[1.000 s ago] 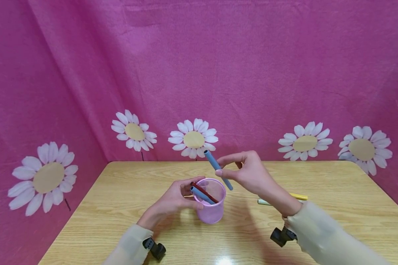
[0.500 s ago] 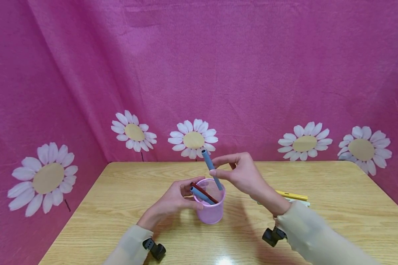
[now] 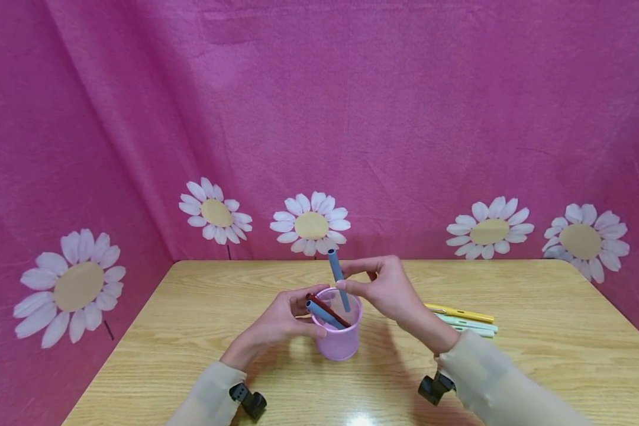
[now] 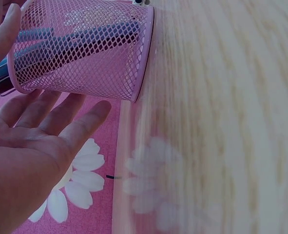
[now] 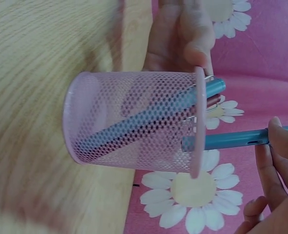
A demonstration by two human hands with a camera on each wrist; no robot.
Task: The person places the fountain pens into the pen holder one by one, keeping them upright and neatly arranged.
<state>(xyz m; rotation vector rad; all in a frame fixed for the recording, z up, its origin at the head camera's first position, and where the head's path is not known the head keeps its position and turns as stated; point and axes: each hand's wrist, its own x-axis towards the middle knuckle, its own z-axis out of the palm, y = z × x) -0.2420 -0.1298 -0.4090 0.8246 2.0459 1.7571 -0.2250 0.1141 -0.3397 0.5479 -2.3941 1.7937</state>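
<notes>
A pink mesh cup (image 3: 341,346) (image 4: 85,53) (image 5: 129,122) stands upright on the wooden table (image 3: 191,331). My left hand (image 3: 282,322) (image 4: 31,141) holds its side, thumb at the front and fingers curled behind the rim. Inside lean a red pen (image 3: 326,306) and a blue pen (image 3: 319,312) (image 5: 148,119). My right hand (image 3: 386,290) (image 5: 275,161) pinches another blue pen (image 3: 336,272) (image 5: 231,140) near its middle. That pen is almost upright over the cup, with its lower end just inside the rim.
A yellow pen (image 3: 458,312) and two pale pens (image 3: 465,323) lie on the table to the right of my right arm. Pink cloth with white daisies (image 3: 310,223) hangs behind and at the left side of the table.
My right hand has moved left and down with the blue pen, which has turned more upright so its lower end now sits inside the cup's rim. The left hand and cup stayed put.
</notes>
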